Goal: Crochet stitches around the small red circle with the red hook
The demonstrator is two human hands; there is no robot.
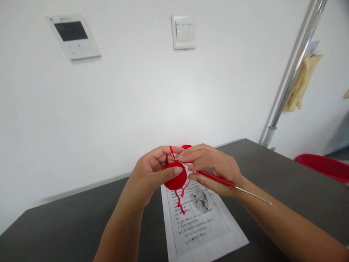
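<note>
Between the thumb and fingers of my left hand [152,171] is a round red crochet piece [174,179], held up above the table. Red yarn runs over the left forefinger, and a loose tail [179,203] hangs below the piece. My right hand [215,167] grips a crochet hook [215,177] with a red handle and metal ends. One hook tip meets the yarn at the top edge of the piece; the other points out past the right wrist. Behind the right fingers, part of a red yarn ball [187,147] shows; the rest is hidden.
Under the hands, a printed sheet [201,233] with text and a picture lies on the dark table [289,189]. The white wall rises right behind it. A metal pole [293,72] stands at the right, near yellowish gloves [302,83] and a red basin [321,166].
</note>
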